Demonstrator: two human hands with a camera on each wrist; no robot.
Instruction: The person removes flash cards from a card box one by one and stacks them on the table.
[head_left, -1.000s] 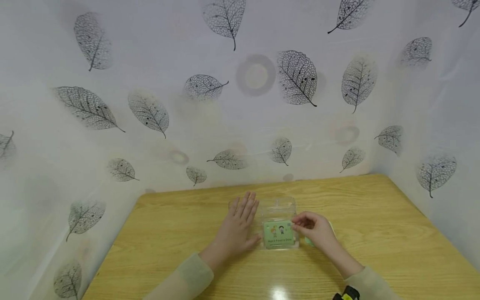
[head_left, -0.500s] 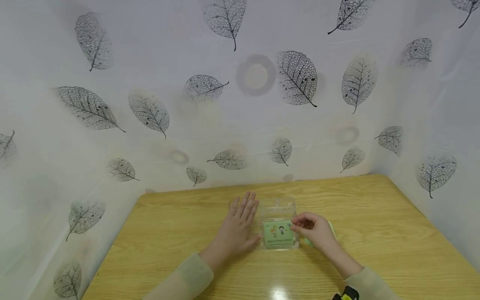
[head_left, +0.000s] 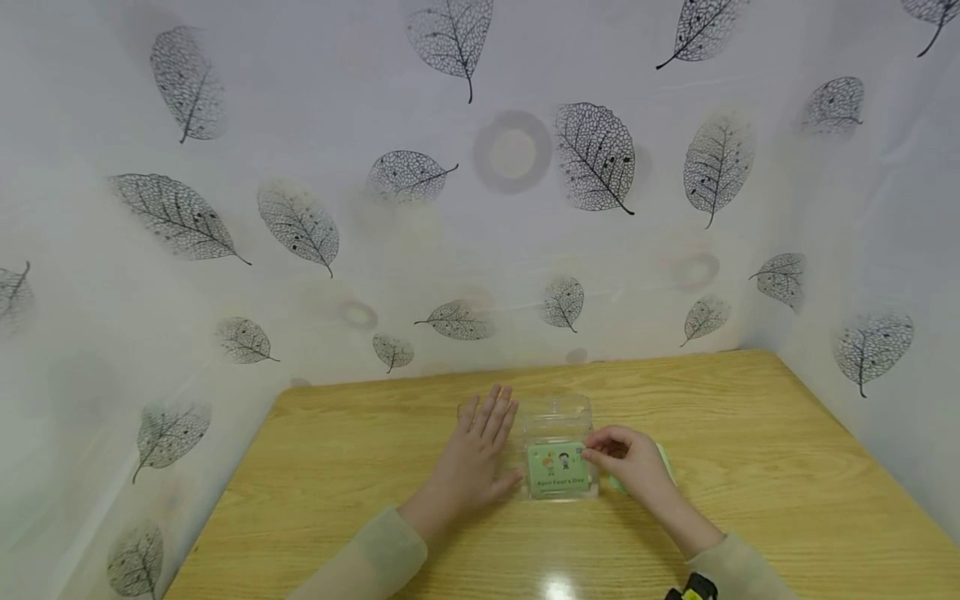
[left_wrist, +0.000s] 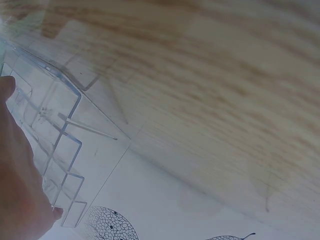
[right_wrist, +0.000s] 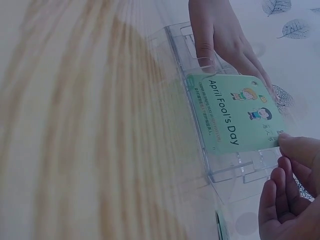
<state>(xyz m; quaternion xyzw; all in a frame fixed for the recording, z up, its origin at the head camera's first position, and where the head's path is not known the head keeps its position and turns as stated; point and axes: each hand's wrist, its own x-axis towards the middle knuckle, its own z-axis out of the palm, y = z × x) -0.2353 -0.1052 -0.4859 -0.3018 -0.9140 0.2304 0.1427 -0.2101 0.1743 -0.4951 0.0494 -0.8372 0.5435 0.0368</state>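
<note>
A clear plastic stepped organizer (head_left: 558, 407) stands on the table, its stair-shaped side (left_wrist: 67, 142) showing in the left wrist view. At its front is a green card (right_wrist: 235, 112) with two cartoon children and the words "April Fool's Day". My right hand (head_left: 633, 462) pinches this card at its upper right corner between thumb and index finger. My left hand (head_left: 474, 454) lies along the organizer's left side, fingers straight and thumb spread toward the front. Partly hidden under my right hand, another green piece (head_left: 617, 483) lies to the right of the organizer.
The wooden table (head_left: 337, 467) runs back to a pale curtain (head_left: 645, 250) printed with dark leaves, which also encloses both sides. A black and yellow band (head_left: 696, 587) sits at the right wrist.
</note>
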